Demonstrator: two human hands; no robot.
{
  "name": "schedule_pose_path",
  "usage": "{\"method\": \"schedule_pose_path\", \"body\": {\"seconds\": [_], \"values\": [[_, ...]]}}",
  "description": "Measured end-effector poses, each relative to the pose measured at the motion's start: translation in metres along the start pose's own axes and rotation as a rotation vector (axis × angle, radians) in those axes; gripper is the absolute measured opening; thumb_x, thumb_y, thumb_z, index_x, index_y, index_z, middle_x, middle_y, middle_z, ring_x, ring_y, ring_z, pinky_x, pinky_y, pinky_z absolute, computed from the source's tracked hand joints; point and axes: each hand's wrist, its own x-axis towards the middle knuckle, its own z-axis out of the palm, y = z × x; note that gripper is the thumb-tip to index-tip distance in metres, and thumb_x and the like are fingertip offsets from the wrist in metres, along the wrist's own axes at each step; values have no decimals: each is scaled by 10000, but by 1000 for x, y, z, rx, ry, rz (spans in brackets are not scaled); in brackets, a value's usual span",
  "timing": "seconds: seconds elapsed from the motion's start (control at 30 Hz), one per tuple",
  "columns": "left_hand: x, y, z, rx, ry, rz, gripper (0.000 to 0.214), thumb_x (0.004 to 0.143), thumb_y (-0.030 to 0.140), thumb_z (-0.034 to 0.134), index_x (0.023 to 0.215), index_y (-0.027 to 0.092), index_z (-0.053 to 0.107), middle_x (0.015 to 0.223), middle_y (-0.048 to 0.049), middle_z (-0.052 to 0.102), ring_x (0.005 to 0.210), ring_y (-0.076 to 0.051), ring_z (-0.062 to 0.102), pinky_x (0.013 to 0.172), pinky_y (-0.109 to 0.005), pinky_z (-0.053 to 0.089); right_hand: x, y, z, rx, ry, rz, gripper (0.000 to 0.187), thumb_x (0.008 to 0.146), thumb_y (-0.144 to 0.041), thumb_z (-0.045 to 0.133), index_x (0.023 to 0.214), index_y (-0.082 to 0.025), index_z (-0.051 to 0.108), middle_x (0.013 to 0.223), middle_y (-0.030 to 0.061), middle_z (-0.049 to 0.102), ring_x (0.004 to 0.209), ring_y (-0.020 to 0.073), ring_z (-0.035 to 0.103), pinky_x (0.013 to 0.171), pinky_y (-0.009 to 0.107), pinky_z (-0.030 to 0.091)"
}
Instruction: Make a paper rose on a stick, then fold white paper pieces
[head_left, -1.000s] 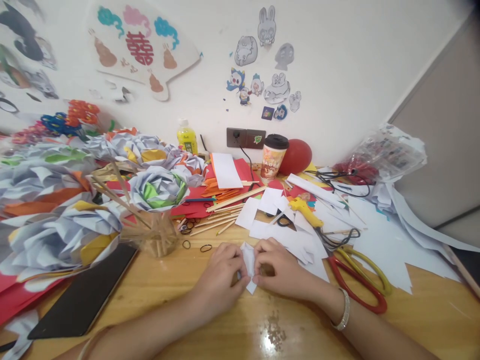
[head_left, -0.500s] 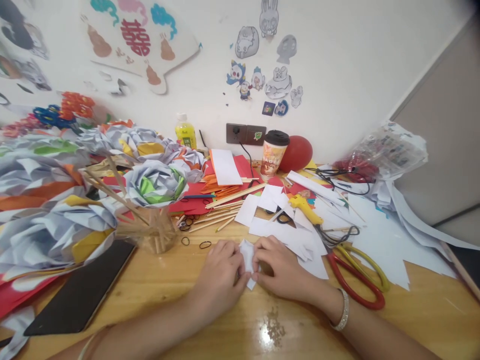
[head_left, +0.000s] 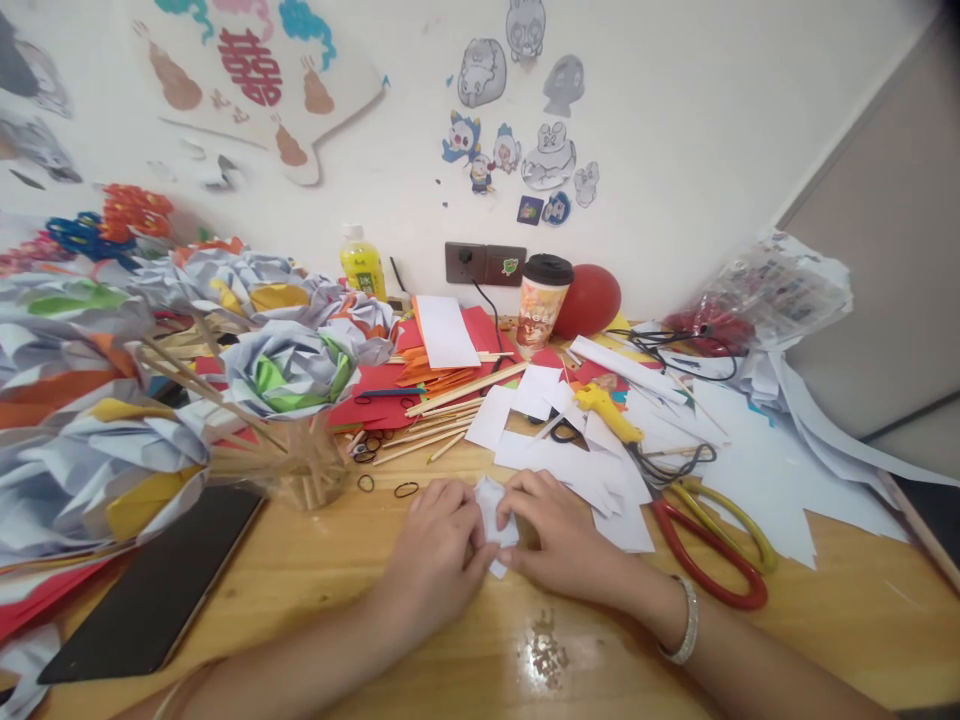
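Observation:
A small folded piece of white paper (head_left: 491, 508) lies between my hands on the wooden table, its pointed top and bottom tips showing. My left hand (head_left: 441, 540) grips its left edge, with thumb and fingers closed. From the other side my right hand (head_left: 551, 530) pinches the right edge, and a sparkly bracelet (head_left: 685, 620) circles that wrist. Both thumbs come close together over the lower part of the paper. Beyond the hands lie loose white paper pieces (head_left: 544, 455) and several wooden sticks (head_left: 431, 432).
Red-and-yellow-handled scissors (head_left: 712, 560) and a yellow glue gun (head_left: 609, 412) lie to the right. Behind stand a lidded paper cup (head_left: 541, 310), a red balloon (head_left: 592, 300) and a yellow drink bottle (head_left: 363, 265). Paper flowers (head_left: 289, 370) and a black phone-like slab (head_left: 157, 585) occupy the left.
The whole view has shifted slightly, so background things sit a little further left. Both hands keep hold of the folded paper, with hardly any change in their grip.

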Motion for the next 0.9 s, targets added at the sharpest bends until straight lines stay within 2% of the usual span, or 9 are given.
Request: {"method": "schedule_pose_path", "body": {"seconds": [0.07, 0.17, 0.27, 0.33, 0.4, 0.5, 0.6, 0.73, 0.9], "values": [[0, -2, 1, -11, 22, 9, 140, 737, 214, 597, 635, 184, 506, 810, -32, 527, 817, -218, 462, 734, -374, 392, 1, 2, -3, 35, -30, -10, 161, 748, -188, 639, 875, -256, 568, 978, -11, 527, 921, 178, 461, 798, 310, 374], [0, -3, 2, -35, 37, 8, 152, 726, 204, 604, 631, 183, 488, 816, -26, 528, 814, -211, 467, 734, -368, 391, 2, 6, -5, 82, -27, -41, 260, 789, -34, 494, 931, -243, 556, 986, -2, 542, 946, 166, 462, 826, 308, 372], [0, -3, 3, -47, 32, 0, 166, 728, 204, 607, 621, 182, 483, 806, -25, 531, 810, -211, 471, 730, -361, 386, 2, 6, -3, 99, 3, -19, 218, 784, -187, 591, 990, -221, 530, 1000, 22, 542, 955, 194, 458, 832, 338, 375], [2, -5, 2, -36, 27, -10, 172, 719, 219, 624, 619, 182, 490, 798, -24, 534, 809, -213, 474, 721, -356, 384, 1, 3, 0, 73, 30, 23, 426, 661, -331, 723, 1017, -218, 517, 1017, 30, 531, 954, 221, 451, 825, 364, 375], [4, -10, 0, -10, 29, -20, 203, 683, 258, 673, 616, 183, 497, 795, -23, 535, 806, -217, 478, 710, -352, 385, 0, 0, 4, 44, 50, 57, 532, 579, -365, 771, 1021, -222, 512, 1021, 26, 522, 942, 227, 449, 813, 370, 374], [8, -23, -7, 46, 54, 12, 281, 636, 350, 727, 619, 181, 503, 808, -29, 540, 799, -222, 482, 699, -354, 399, 0, -3, 6, 38, 36, 81, 526, 582, -362, 765, 1024, -230, 512, 1025, 21, 521, 936, 222, 452, 802, 362, 376], [12, -37, -15, 57, 70, 122, 277, 680, 404, 701, 733, 181, 545, 886, -52, 565, 851, -228, 503, 732, -368, 437, 1, 2, 3, 64, 5, 65, 557, 581, -353, 773, 1058, -237, 512, 1060, 24, 517, 974, 226, 449, 829, 363, 377], [15, -49, -20, 42, 7, 417, 223, 833, 296, 567, 1033, 200, 568, 1107, -82, 602, 1067, -225, 506, 908, -394, 423, 3, 15, -15, 202, -118, -66, 627, 614, -286, 770, 1163, -238, 470, 1154, 34, 498, 1086, 215, 427, 930, 352, 357], [14, -51, -18, 123, 11, 580, 224, 905, 231, 448, 1075, 217, 592, 1109, -68, 647, 1069, -201, 558, 961, -396, 417, 4, 22, -40, 256, -188, -118, 557, 681, -165, 686, 1190, -255, 478, 1181, 36, 489, 1132, 202, 429, 969, 346, 354]]}}
